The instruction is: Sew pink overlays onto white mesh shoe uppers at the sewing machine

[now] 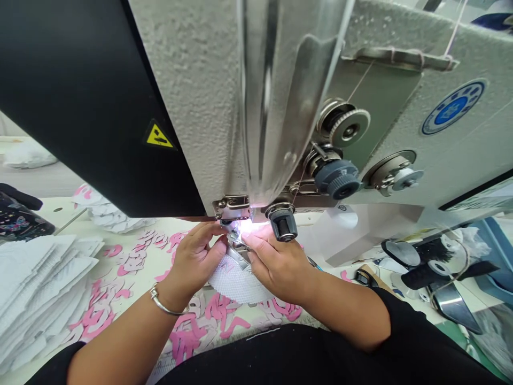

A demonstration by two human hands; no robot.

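A white textured fabric piece (238, 284) with a rounded lower edge lies under the lit needle area of a sewing machine (192, 80). On its left side, the thumb and forefinger of my left hand (199, 255) are closed on the fabric close to the presser foot (234, 231). My right hand (274, 262) grips the fabric from the other side, fingers bent and pointing toward the needle. A shiny narrow strip (239, 259) runs across the fabric between the hands. Glare and the machine head hide the needle point and some fingertips.
Stacked white fabric pieces (36, 289) lie at the left, with another pile (114, 214) farther back. Pink curved cut pieces (188, 331) are scattered over the table. Thread spools (438, 267) and a blue bin (495, 251) stand at the right. The machine head overhangs both hands closely.
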